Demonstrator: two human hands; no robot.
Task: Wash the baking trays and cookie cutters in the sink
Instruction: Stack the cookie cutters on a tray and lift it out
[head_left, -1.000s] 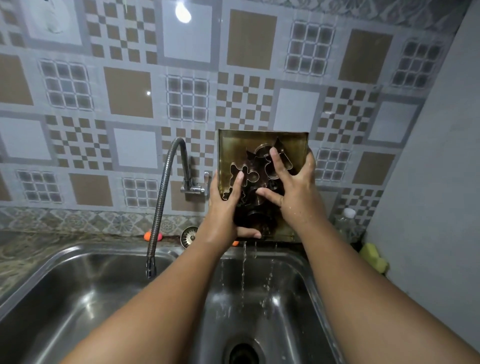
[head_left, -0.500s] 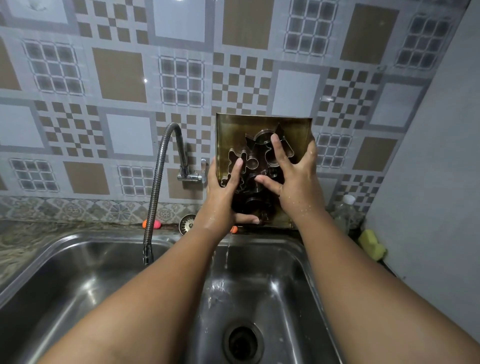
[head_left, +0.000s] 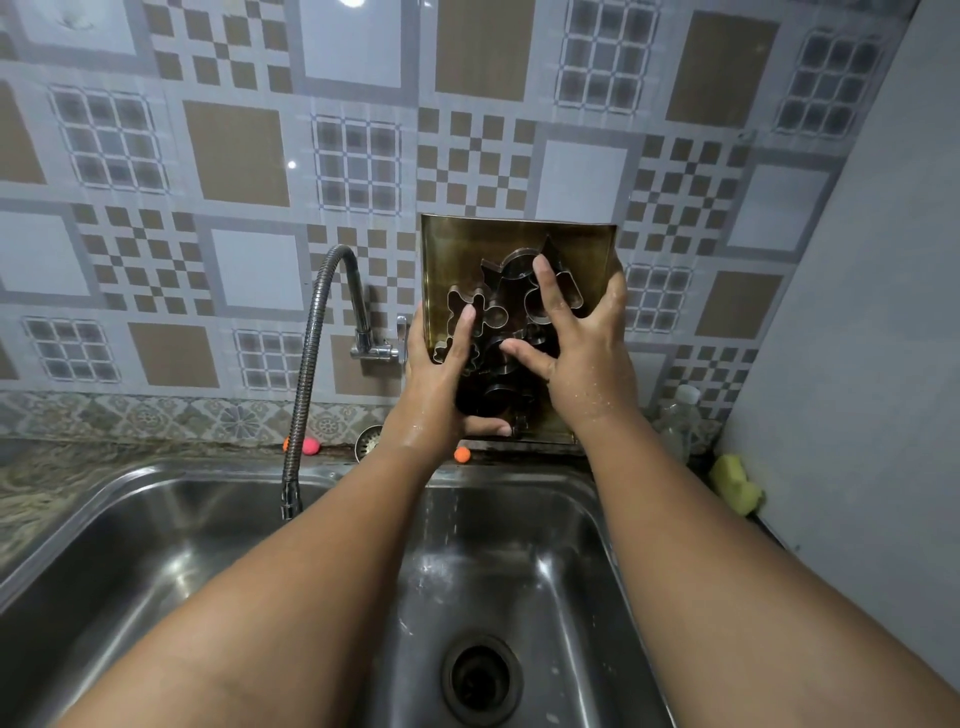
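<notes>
I hold the baking tray (head_left: 467, 249) almost upright over the right basin of the sink (head_left: 519, 545), close to the tiled wall (head_left: 234, 150). My left hand (head_left: 441, 374) and right hand (head_left: 587, 358) clasp its side edges, forefingers and thumbs spread to pin the cookie cutters (head_left: 488, 312) inside. Everything is wet, so if that pressure eases I expect cutters to slide out towards the drain (head_left: 480, 678).

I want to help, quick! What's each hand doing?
Left hand: grips the tray, pressing the cutters.
Right hand: grips the tray, pressing the cutters.
</notes>
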